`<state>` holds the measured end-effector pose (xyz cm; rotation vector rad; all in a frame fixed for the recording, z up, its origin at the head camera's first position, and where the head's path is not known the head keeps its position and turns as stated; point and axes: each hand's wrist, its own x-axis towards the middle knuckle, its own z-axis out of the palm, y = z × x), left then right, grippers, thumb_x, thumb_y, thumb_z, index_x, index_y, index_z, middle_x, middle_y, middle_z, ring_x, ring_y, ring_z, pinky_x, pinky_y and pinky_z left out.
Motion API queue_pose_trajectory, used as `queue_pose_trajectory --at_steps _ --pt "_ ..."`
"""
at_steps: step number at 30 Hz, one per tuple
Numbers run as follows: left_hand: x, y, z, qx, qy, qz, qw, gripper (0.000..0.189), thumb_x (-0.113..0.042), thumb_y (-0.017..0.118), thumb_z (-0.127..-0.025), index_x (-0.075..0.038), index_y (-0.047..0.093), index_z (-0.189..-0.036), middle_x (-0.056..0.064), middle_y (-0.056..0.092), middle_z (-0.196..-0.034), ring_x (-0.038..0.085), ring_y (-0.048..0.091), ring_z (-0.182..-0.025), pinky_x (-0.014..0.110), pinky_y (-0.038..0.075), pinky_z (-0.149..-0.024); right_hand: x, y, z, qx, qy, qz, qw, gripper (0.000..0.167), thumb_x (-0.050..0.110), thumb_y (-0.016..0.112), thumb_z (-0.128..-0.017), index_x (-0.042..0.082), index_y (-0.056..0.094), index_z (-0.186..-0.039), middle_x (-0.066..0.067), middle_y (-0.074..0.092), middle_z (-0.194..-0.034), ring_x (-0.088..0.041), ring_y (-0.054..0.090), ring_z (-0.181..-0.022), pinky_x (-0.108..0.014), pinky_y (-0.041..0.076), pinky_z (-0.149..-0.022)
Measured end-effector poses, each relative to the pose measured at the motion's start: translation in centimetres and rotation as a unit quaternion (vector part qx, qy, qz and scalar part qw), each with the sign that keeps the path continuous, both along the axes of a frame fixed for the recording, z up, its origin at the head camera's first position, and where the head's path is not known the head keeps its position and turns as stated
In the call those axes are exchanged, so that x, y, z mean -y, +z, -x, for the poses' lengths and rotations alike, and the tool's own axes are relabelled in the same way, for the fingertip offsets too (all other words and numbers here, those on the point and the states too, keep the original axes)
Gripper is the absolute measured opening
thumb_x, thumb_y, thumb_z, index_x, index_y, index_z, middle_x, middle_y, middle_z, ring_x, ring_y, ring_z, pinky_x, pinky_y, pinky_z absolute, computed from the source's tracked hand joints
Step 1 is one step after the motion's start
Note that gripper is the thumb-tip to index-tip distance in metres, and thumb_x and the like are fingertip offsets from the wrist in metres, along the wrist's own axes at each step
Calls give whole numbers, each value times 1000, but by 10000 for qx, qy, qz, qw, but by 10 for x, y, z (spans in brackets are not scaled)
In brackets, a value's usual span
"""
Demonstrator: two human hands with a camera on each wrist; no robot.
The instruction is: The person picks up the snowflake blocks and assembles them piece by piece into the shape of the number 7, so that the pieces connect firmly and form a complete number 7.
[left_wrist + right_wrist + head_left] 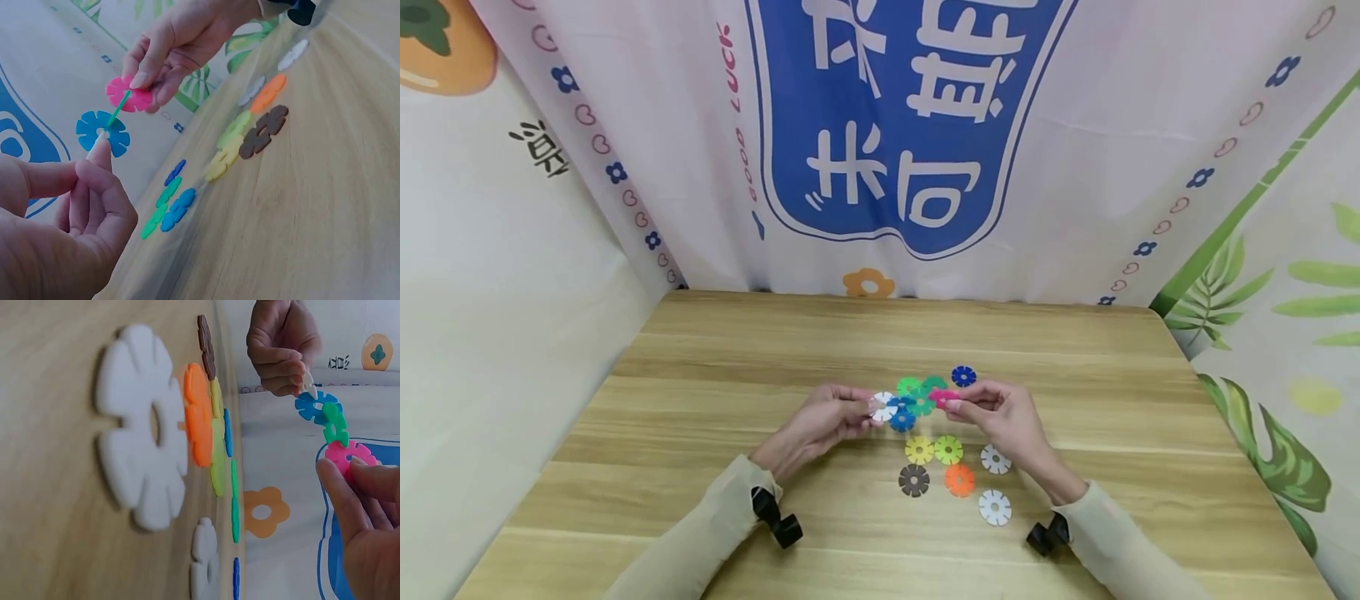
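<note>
Both hands hold a short chain of slotted, flower-shaped plastic discs up above the table. My left hand [820, 419] pinches the white disc [308, 384] at one end. A blue disc [86, 127] follows it, then a green disc [337, 432] set edge-on to the left wrist camera. At the other end is a pink disc [119, 99], which my right hand [1006, 421] grips between thumb and fingers. In the right wrist view the green disc meets both the blue and the pink one at their edges.
Loose discs lie flat on the wooden table [700, 367]: yellow [910, 451], lime [957, 451], brown [905, 482], orange [951, 481] and two white ones [985, 509]. Farther back are a dark blue disc [956, 377], two green ones and another blue one. Printed curtains [662, 125] hang behind the table.
</note>
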<state>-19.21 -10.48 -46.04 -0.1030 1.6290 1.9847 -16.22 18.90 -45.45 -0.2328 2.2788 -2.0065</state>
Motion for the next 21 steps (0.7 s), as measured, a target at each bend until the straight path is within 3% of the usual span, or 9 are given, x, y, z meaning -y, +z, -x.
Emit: queue_pose_trajectory --at_steps 4,10,21 --pt "-1 0 0 32 -26 36 10000 8 5 63 -98 2 66 -105 9 70 -93 15 73 -76 17 61 -67 -1 0 0 -84 123 -25 9999 19 -2 79 -89 -8 74 -106 -26 77 -105 -43 79 -91 -49 67 -85" --pt "-1 2 1 -166 -143 170 9996 12 4 64 -97 5 64 -109 8 70 -92 14 72 -76 18 60 -67 -2 -1 -1 -181 236 -62 9995 20 0 80 -89 -10 73 -105 -30 75 -106 -37 80 -89 -48 68 -83" --pt "4 2 7 -267 -290 237 9989 8 3 64 -98 2 67 -104 3 73 -85 12 70 -74 18 60 -66 1 0 -1 94 577 108 9982 19 -3 77 -90 -12 71 -106 -31 76 -104 -43 79 -91 -52 67 -85"
